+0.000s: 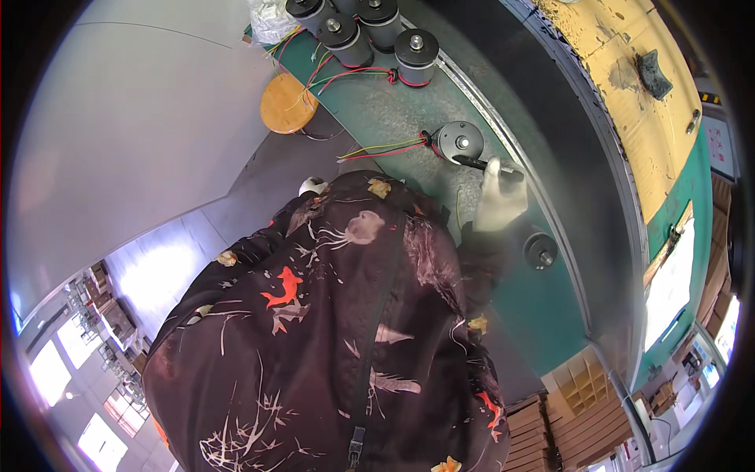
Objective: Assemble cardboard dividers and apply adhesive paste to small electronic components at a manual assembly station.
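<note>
My right hand (503,197), in a white glove, is closed around a slim black pen-shaped tool (470,162). Its tip meets the near edge of a round grey-black electric motor (459,141), which stands upright with its silver shaft up. Red and yellow wires (385,149) run leftward from that motor across the green bench top. Only a little of my left hand (313,186), also gloved in white, shows beside my dark patterned garment; its fingers are hidden, and I cannot see whether it holds anything.
Several similar motors (415,49) with loose wires stand at the bench's far end. Another motor (540,251) is to the right of my arm. A metal rail (503,130) borders the green bench (377,102). A round wooden stool (288,104) stands beyond its left edge.
</note>
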`<state>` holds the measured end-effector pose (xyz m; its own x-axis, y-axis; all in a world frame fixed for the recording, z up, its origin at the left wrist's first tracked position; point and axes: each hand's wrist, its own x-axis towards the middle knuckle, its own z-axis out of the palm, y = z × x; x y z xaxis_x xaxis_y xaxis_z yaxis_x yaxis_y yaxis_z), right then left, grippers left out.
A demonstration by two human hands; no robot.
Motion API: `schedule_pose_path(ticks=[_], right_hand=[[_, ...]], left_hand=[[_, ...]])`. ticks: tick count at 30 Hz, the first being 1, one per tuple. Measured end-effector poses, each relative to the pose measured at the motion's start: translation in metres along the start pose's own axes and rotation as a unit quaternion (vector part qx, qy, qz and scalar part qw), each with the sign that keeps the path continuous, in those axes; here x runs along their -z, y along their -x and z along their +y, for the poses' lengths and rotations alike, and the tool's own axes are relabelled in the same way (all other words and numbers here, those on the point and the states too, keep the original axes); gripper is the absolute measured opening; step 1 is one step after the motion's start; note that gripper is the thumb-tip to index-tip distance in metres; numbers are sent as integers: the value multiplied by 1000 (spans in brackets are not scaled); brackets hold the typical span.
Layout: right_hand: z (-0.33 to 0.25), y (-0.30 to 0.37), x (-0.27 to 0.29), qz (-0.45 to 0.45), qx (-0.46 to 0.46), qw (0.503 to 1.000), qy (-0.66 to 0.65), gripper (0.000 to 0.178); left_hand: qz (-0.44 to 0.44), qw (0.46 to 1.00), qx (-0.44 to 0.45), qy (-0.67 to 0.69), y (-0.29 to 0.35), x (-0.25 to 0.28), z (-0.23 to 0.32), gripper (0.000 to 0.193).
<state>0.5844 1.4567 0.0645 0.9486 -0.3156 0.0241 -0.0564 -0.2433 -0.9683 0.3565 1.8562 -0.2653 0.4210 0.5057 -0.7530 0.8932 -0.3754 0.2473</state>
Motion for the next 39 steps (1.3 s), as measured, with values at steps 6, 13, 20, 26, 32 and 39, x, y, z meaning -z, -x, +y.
schedule_pose_path(ticks=[6, 13, 20, 26, 32, 39], right_hand=[[7, 3, 1, -15, 23, 1000, -5, 16], [-69, -35, 46, 43, 14, 989, -141, 15], [-146, -112, 78, 37, 314, 940, 128, 34], [-142, -162, 47, 104, 353, 868, 333, 41], [-154, -109, 30, 57, 254, 958, 118, 33], [73, 7, -18, -56, -534, 666, -518, 68]], left_hand=[[-67, 996, -65, -14, -36, -12, -36, 47], [83, 989, -99, 69, 24, 10, 44, 38], [95, 953, -159, 238, 60, 35, 138, 53], [-4, 906, -422, 27, 93, 5, 286, 92], [2, 898, -433, -83, 102, -55, 329, 99], [-339, 869, -336, 133, 109, -18, 310, 59]])
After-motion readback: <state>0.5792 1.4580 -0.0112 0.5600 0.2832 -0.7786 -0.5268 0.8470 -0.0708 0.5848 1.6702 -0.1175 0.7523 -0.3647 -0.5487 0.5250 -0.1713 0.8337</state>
